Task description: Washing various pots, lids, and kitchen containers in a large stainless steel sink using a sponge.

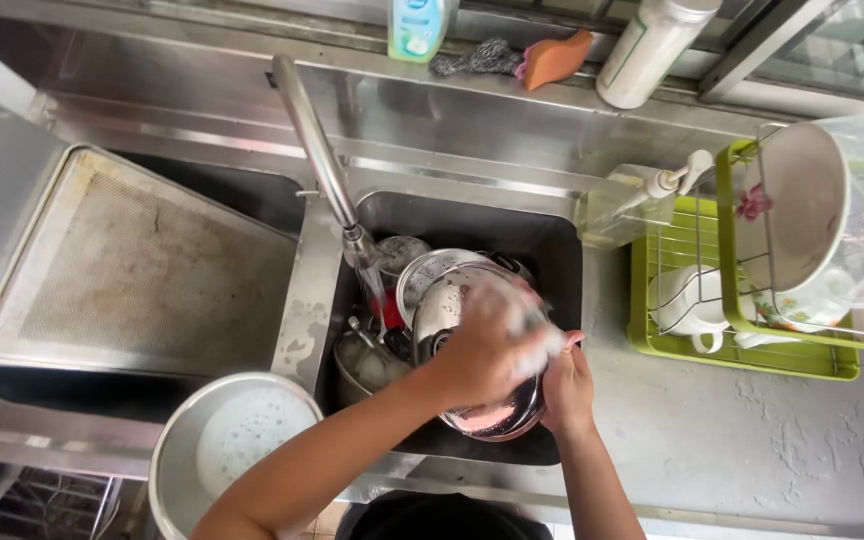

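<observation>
- Over the steel sink [552, 250] we lean, its basin crowded with pots and lids under the running tap [324, 160].
- To the left we see a flat metal cover [132, 270] over the second basin, and at the right a green dish rack [742, 350] with white cups and a big white bowl.
- Below the sink edge stands a round steel basin [227, 440] with soapy water in it.
- We hold a steel pot [487, 360] tilted on its side in the sink, its rim towards us.
- Our left hand [487, 350] lies across the pot with fingers curled round a soapy scrubber [542, 340]; the motion blurs it.
- Our right hand [567, 385] grips the pot's rim at the right, fingers closed on the edge.
- On the ledge behind lie an orange sponge [557, 58] and a white bottle [647, 50].
</observation>
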